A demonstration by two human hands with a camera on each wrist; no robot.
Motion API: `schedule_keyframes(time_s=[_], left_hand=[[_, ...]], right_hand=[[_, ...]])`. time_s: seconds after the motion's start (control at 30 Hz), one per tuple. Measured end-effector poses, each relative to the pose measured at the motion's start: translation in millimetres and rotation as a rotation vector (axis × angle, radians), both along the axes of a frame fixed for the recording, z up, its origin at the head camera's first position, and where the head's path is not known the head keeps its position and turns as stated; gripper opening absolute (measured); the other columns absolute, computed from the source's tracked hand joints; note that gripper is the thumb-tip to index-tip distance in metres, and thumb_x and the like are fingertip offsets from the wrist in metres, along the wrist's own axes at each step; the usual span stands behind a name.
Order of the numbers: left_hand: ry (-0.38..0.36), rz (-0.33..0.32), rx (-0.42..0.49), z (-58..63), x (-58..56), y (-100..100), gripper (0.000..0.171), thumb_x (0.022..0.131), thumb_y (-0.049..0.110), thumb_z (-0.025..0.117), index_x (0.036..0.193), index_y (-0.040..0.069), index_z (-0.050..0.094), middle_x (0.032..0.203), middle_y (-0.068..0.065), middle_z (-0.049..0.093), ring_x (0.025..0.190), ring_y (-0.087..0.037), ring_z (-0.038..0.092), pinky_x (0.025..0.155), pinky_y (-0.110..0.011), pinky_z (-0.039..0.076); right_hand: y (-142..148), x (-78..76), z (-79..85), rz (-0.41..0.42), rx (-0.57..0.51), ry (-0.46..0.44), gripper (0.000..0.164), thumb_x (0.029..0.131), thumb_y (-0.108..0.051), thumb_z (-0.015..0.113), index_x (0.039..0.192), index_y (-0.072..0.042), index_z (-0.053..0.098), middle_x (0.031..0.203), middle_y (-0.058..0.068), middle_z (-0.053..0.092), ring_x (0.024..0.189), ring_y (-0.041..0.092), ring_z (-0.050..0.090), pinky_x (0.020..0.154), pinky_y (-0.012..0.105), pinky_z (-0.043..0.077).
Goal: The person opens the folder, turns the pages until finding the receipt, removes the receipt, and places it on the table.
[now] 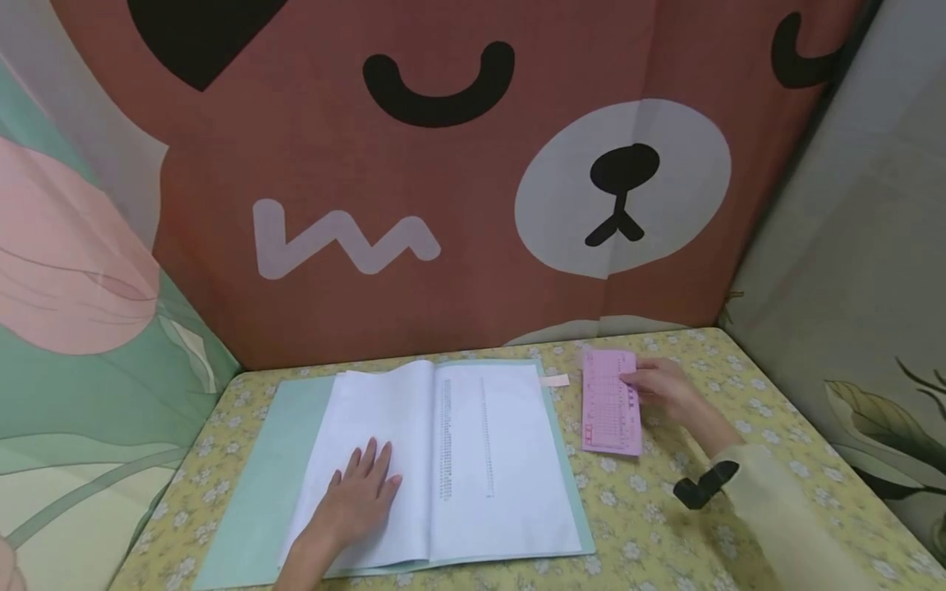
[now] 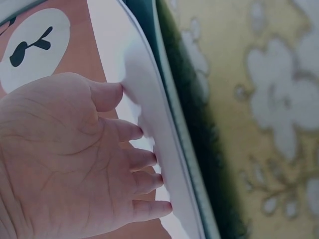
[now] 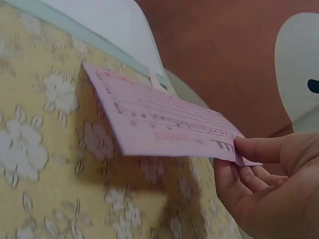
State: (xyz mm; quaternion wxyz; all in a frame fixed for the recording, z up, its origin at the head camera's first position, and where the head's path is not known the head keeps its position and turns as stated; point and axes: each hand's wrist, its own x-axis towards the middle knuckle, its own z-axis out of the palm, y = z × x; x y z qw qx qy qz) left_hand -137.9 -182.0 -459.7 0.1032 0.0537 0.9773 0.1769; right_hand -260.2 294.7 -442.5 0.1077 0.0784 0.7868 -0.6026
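An open folder point(image 1: 236, 509) with a light green cover lies on the flowered table, white pages inside it. My left hand point(image 1: 358, 497) rests on the left page point(image 1: 384, 402) with its fingers straight; the left wrist view shows the fingertips touching the paper. On the right page point(image 1: 517, 460) are two narrow columns of small print. My right hand point(image 1: 668, 390) pinches a pink printed slip point(image 1: 609, 402) by its edge, thumb on top and fingers beneath. In the right wrist view the slip point(image 3: 164, 117) is held above the tablecloth and casts a shadow.
A pale paper tab point(image 1: 556, 381) sticks out from the folder's right edge. Yellow flowered cloth point(image 1: 636, 525) covers the table. Behind it hangs a brown curtain point(image 1: 473, 295) with a cartoon bear face, and printed fabric point(image 1: 872, 271) hangs at the sides.
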Motion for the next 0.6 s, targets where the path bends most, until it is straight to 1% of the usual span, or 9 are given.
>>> schedule_keyframes(time_s=[0.03,0.1,0.2,0.3,0.4,0.5,0.57,0.6], left_hand=[[-0.004,0.002,0.003,0.1,-0.1,-0.1,0.063,0.111,0.036,0.044,0.159,-0.002,0.034,0.166,-0.029,0.022,0.152,-0.054,0.015,0.117,-0.075,0.017],[-0.007,0.007,0.005,0.6,-0.8,0.5,0.063,0.111,0.036,0.043,0.16,-0.002,0.032,0.166,-0.029,0.021,0.152,-0.054,0.015,0.117,-0.075,0.016],[0.011,0.012,0.011,2.7,-3.5,4.4,0.064,0.111,0.037,0.042,0.161,-0.001,0.03,0.167,-0.029,0.02,0.152,-0.054,0.015,0.117,-0.075,0.017],[0.062,-0.003,0.019,7.7,-8.4,12.6,0.064,0.111,0.038,0.042,0.161,0.0,0.03,0.167,-0.028,0.02,0.152,-0.054,0.016,0.117,-0.075,0.018],[0.156,-0.039,0.013,14.6,-15.6,22.2,0.062,0.111,0.037,0.044,0.161,0.001,0.033,0.166,-0.028,0.024,0.152,-0.053,0.019,0.117,-0.075,0.02],[0.288,-0.067,-0.016,22.3,-27.0,29.2,0.06,0.11,0.036,0.047,0.159,0.002,0.038,0.164,-0.028,0.03,0.151,-0.052,0.024,0.116,-0.074,0.023],[0.373,-0.072,-0.046,27.1,-36.5,32.0,0.061,0.109,0.037,0.049,0.159,0.004,0.039,0.163,-0.027,0.032,0.151,-0.051,0.025,0.116,-0.074,0.024],[0.41,-0.069,-0.062,29.6,-41.5,32.6,0.062,0.109,0.039,0.05,0.159,0.004,0.04,0.163,-0.027,0.033,0.151,-0.051,0.025,0.115,-0.074,0.024]], right_hand=[[2.9,0.4,-1.2,-0.005,0.011,-0.003,0.052,0.103,-0.008,0.061,0.146,0.016,0.044,0.1,0.002,0.07,0.084,0.009,0.065,0.073,0.027,0.057],[8.1,1.6,-4.0,-0.012,0.068,0.009,0.049,0.102,-0.007,0.061,0.142,0.018,0.046,0.101,0.007,0.07,0.083,0.011,0.064,0.071,0.027,0.056],[11.8,3.6,-9.4,-0.034,0.222,0.064,0.046,0.1,-0.006,0.063,0.136,0.02,0.051,0.105,0.017,0.069,0.084,0.016,0.062,0.068,0.028,0.054],[11.0,6.8,-16.9,-0.088,0.405,0.142,0.044,0.095,-0.004,0.068,0.129,0.021,0.056,0.105,0.026,0.068,0.084,0.024,0.063,0.064,0.03,0.052],[7.4,10.3,-23.2,-0.111,0.522,0.218,0.046,0.092,-0.001,0.069,0.128,0.023,0.054,0.106,0.034,0.067,0.078,0.027,0.066,0.06,0.032,0.053],[3.5,11.9,-25.2,-0.095,0.591,0.278,0.049,0.094,0.0,0.065,0.134,0.024,0.048,0.106,0.039,0.065,0.069,0.027,0.064,0.056,0.036,0.054],[1.5,11.7,-23.5,-0.074,0.643,0.324,0.051,0.097,-0.003,0.061,0.136,0.026,0.044,0.112,0.042,0.062,0.073,0.034,0.067,0.062,0.043,0.058],[0.9,11.0,-22.2,-0.06,0.67,0.351,0.052,0.1,-0.006,0.06,0.138,0.026,0.043,0.116,0.044,0.06,0.079,0.04,0.067,0.068,0.048,0.059]])
